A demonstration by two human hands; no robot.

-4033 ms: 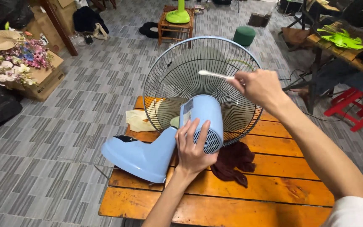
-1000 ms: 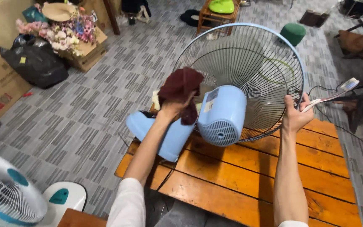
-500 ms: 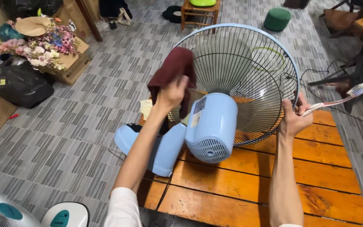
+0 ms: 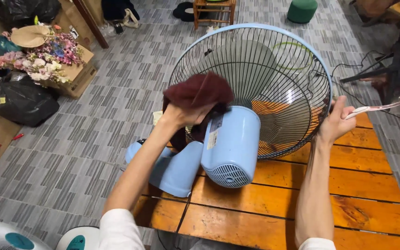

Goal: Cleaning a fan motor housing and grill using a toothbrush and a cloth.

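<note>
Since half a second ago your left hand has dropped from the upper part of the wire guard to just above the pale blue motor housing, carrying the dark red cloth with it. Fingers are closed around the bunched cloth, which presses against the grille near its hub.

Your right hand steadies the guard's right rim, fingers curled on a toothbrush that points away to the right.

The fan lies tilted on the orange wooden table, its blue base hanging over the left edge.

Progress, as a judgement: wiping is under way at the hub; how much of the grille is already clean cannot be told.
</note>
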